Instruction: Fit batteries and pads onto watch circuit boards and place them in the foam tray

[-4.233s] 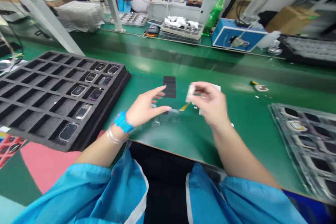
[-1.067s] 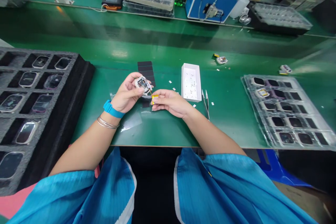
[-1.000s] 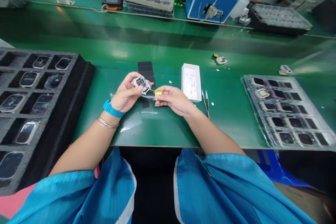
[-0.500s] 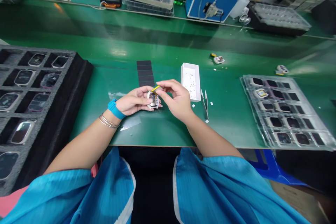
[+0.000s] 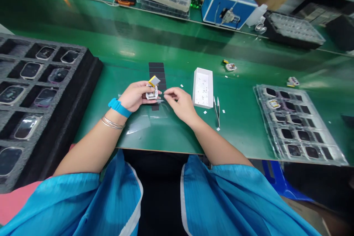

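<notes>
My left hand [image 5: 133,96] grips an opened smartwatch case [image 5: 151,94] with a white frame, its inside facing up. A small silver battery with a yellow edge [image 5: 154,80] stands tilted up at the case's top. Just to the right is my right hand [image 5: 181,104], apart from the case, with thumb and fingertips drawn together. Whether anything tiny is between them I cannot make out. Beneath and beyond the case lies a strip of black rectangular pads [image 5: 156,69], partly covered by my left hand. Clear film [image 5: 139,123] lies on the green bench nearby.
A white box [image 5: 203,86] with small bits inside stands right of my hands, with tweezers [image 5: 217,112] beside it. Watches fill a foam tray [image 5: 92,66] at left and a clear plastic tray [image 5: 312,118] at right. Another opened watch case [image 5: 230,67] lies farther back.
My right hand has let go of the battery and moved off the case. The battery now stands up with its silver face showing. My left hand has shifted slightly left and up with the case.
</notes>
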The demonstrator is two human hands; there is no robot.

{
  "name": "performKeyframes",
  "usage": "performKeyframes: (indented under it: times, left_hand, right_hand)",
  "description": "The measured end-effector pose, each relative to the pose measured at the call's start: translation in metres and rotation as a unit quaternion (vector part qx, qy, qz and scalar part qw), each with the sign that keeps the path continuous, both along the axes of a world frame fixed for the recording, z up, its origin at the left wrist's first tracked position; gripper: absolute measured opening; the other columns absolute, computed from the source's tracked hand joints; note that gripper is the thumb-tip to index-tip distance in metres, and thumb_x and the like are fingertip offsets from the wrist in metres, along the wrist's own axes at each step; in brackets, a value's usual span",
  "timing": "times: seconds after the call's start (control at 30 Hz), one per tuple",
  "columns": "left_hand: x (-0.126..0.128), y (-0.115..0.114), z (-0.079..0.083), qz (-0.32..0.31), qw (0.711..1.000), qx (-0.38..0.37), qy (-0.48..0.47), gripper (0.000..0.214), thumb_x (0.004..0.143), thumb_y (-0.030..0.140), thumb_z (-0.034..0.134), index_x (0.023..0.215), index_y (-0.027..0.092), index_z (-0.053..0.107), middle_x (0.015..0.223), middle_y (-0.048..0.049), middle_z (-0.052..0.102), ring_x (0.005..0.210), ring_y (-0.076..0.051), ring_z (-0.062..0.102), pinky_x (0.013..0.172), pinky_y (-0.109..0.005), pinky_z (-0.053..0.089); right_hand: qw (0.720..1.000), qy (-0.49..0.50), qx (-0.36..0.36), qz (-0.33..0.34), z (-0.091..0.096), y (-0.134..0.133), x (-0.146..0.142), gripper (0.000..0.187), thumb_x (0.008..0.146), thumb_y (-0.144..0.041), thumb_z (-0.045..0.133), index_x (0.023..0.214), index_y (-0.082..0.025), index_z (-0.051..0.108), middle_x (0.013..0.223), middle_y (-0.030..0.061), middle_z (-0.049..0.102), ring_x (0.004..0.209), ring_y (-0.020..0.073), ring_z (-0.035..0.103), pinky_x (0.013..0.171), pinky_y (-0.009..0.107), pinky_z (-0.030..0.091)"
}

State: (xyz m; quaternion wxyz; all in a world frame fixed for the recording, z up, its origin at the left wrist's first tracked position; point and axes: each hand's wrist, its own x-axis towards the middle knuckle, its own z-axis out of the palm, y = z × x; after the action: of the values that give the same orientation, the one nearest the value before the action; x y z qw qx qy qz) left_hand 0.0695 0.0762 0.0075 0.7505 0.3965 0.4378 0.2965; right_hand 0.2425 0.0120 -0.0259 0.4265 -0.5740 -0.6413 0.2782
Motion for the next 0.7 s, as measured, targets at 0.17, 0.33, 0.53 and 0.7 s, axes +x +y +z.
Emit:
performKeyframes:
  times: [0.17, 0.33, 0.53, 0.7]
  left_hand:
    - [-0.012, 0.009, -0.001, -0.030, 0.999, -0.027, 0.025, 0.015, 0.071, 0.009, 0.069, 0.085, 0.009, 0.067, 0.079, -0.0124, 0.074, 0.069, -0.020, 0.071, 0.068, -0.036, 0.062]
    - [-0.010, 0.008, -0.003, -0.036, 0.998, -0.032, 0.026, 0.011, 0.071, 0.009, 0.069, 0.081, 0.010, 0.066, 0.077, -0.0114, 0.074, 0.068, -0.018, 0.071, 0.063, -0.031, 0.061]
    - [-0.010, 0.008, -0.001, -0.036, 0.998, -0.028, 0.033, 0.013, 0.071, 0.008, 0.070, 0.083, 0.009, 0.066, 0.080, -0.0120, 0.074, 0.068, -0.019, 0.071, 0.075, -0.041, 0.062]
    - [-0.010, 0.008, -0.001, -0.042, 0.998, -0.027, 0.031, 0.010, 0.072, 0.008, 0.068, 0.081, 0.009, 0.067, 0.079, -0.0124, 0.074, 0.069, -0.018, 0.070, 0.075, -0.039, 0.062]
  right_hand:
    - [0.980, -0.193, -0.017, 0.038, -0.002, -0.004, -0.012, 0.007, 0.084, -0.012, 0.067, 0.086, -0.017, 0.071, 0.104, 0.0084, 0.065, 0.099, 0.0234, 0.057, 0.097, 0.043, 0.046]
    - [0.980, -0.191, -0.042, 0.026, -0.002, 0.000, -0.019, 0.007, 0.082, -0.012, 0.070, 0.078, -0.018, 0.070, 0.097, 0.0066, 0.062, 0.095, 0.0228, 0.057, 0.095, 0.043, 0.045]
    - [0.982, -0.181, -0.053, 0.010, -0.007, 0.004, -0.019, 0.011, 0.083, -0.011, 0.068, 0.074, -0.017, 0.066, 0.097, 0.0070, 0.060, 0.098, 0.0233, 0.055, 0.097, 0.043, 0.043]
    - [0.985, -0.170, -0.018, 0.009, -0.009, 0.001, -0.018, 0.007, 0.088, -0.014, 0.063, 0.082, -0.018, 0.065, 0.100, 0.0073, 0.058, 0.100, 0.0226, 0.055, 0.097, 0.042, 0.044]
